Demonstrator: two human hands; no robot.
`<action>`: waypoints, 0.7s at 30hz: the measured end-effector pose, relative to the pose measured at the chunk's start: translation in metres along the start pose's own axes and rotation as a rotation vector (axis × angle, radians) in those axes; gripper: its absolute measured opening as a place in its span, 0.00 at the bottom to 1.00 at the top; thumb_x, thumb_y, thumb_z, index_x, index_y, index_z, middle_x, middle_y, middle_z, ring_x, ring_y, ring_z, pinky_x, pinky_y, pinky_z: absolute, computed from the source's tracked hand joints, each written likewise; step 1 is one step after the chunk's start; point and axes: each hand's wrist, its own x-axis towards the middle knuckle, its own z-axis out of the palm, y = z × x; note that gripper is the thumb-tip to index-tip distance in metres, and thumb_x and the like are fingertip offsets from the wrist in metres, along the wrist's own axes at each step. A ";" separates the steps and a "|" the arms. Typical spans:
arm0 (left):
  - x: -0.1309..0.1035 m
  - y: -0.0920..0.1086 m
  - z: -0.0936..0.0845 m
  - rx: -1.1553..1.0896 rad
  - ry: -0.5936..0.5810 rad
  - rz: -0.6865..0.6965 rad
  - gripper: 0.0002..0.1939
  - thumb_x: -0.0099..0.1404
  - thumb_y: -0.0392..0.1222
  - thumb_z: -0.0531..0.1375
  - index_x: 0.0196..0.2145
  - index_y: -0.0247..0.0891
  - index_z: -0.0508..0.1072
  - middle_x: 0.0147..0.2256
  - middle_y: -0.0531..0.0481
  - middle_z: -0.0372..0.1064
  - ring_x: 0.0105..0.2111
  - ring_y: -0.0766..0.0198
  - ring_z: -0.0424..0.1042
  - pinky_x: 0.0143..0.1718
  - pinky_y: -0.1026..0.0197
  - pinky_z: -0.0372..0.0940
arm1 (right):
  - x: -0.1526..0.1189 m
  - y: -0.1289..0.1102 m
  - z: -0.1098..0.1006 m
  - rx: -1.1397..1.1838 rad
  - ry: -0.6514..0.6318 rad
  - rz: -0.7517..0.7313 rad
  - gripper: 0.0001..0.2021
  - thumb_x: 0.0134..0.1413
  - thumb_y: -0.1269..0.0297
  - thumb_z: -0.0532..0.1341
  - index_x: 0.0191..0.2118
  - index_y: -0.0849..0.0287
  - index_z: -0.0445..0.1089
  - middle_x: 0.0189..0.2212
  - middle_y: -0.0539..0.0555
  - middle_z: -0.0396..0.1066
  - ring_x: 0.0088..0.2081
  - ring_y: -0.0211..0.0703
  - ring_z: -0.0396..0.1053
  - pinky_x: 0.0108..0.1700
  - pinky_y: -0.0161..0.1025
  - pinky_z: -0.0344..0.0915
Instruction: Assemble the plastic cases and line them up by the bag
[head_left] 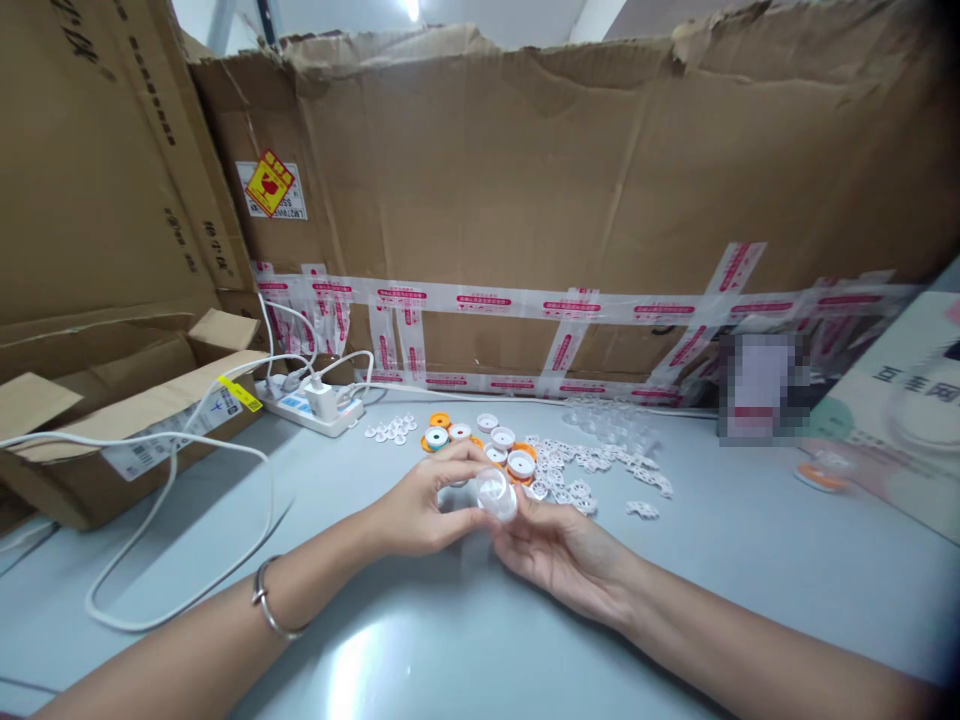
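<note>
A small clear round cup-like part with something white at its base is held between both hands above the table. Fingers and thumb of my left hand close round its left side. On its lower right, my right hand grips it with the fingertips, palm turned up. Just behind the hands lie white and orange round parts. Many small white openwork pieces spread to their right, and a few small white pieces lie to the left.
A power strip with white cables is at the left, beside an open cardboard box. Clear plastic parts lie near the taped cardboard wall. An orange and clear part sits far right on the grey table.
</note>
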 end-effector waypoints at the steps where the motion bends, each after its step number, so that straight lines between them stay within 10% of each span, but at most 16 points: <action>1: 0.000 0.000 0.000 0.002 0.002 0.003 0.10 0.57 0.35 0.61 0.39 0.36 0.73 0.38 0.45 0.66 0.41 0.59 0.66 0.46 0.56 0.60 | 0.000 0.000 -0.001 -0.010 -0.023 0.000 0.05 0.49 0.73 0.62 0.34 0.66 0.68 0.29 0.54 0.73 0.32 0.34 0.73 0.40 0.32 0.69; 10: 0.000 0.003 0.006 0.085 0.155 -0.012 0.09 0.55 0.39 0.63 0.35 0.36 0.69 0.35 0.47 0.67 0.38 0.60 0.66 0.43 0.58 0.60 | 0.003 0.000 0.000 -0.044 -0.164 -0.102 0.07 0.48 0.73 0.63 0.36 0.62 0.69 0.34 0.50 0.72 0.36 0.30 0.71 0.45 0.29 0.67; 21: 0.001 0.003 0.014 0.156 0.234 -0.073 0.09 0.57 0.43 0.62 0.32 0.36 0.68 0.33 0.48 0.65 0.37 0.60 0.64 0.43 0.58 0.57 | 0.001 0.013 0.006 0.058 -0.018 -0.227 0.06 0.43 0.74 0.66 0.31 0.62 0.71 0.34 0.52 0.73 0.38 0.35 0.71 0.48 0.32 0.67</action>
